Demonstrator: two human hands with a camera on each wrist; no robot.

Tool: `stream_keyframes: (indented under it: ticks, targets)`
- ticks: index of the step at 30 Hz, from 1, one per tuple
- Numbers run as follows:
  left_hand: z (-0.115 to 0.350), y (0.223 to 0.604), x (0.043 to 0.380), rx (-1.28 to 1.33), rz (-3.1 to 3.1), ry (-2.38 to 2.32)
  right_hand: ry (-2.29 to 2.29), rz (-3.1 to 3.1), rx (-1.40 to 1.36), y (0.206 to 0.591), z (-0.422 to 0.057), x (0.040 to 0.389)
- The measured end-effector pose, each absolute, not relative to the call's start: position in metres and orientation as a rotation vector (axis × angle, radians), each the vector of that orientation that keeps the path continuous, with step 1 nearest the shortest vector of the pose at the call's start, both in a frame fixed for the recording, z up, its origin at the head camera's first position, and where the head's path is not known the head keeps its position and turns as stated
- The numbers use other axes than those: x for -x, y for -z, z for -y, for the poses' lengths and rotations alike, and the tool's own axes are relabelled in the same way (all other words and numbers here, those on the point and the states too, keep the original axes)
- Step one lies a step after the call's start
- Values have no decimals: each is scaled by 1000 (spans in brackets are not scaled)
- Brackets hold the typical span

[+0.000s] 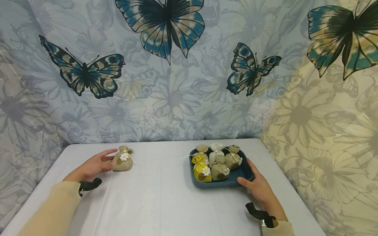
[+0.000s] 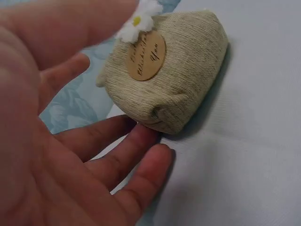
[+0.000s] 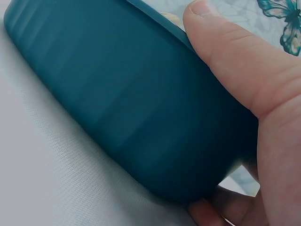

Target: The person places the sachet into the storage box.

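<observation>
A beige cloth pouch [image 1: 122, 160], tied at the neck and trimmed with a white flower, sits on the table's left side. A round brown label [image 2: 147, 55] is stuck to its front. Beside it is my left hand [image 1: 94, 166], fingers spread and extended, fingertips near the pouch's side and base. The right hand [image 1: 259, 185] holds the dark blue tray [image 1: 246, 173] at its right front corner. Its thumb [image 3: 225, 52] lies at the rim, while other fingers reach the lower side. Several tied pouches stand in the tray, including a yellow pouch [image 1: 202, 170] and a white pouch [image 1: 216, 151].
The white-covered table [image 1: 159, 196] stretches between the pouch and the tray. Behind it hangs a butterfly-and-flower patterned backdrop [image 1: 177, 108], which also runs along both sides. Each wrist wears a black strap with a mount [image 1: 90, 185].
</observation>
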State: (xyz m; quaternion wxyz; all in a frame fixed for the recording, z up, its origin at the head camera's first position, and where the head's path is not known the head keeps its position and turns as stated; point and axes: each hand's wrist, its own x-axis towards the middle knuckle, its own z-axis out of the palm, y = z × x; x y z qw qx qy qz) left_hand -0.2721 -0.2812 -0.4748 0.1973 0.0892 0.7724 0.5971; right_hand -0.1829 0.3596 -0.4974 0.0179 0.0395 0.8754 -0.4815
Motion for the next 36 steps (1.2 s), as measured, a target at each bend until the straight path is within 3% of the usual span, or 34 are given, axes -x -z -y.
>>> stream_keyframes:
  ticks: [36]
  targets:
    - [258, 488, 255, -412, -2657, -1360, 1473, -2740, -124, 498, -359, 182]
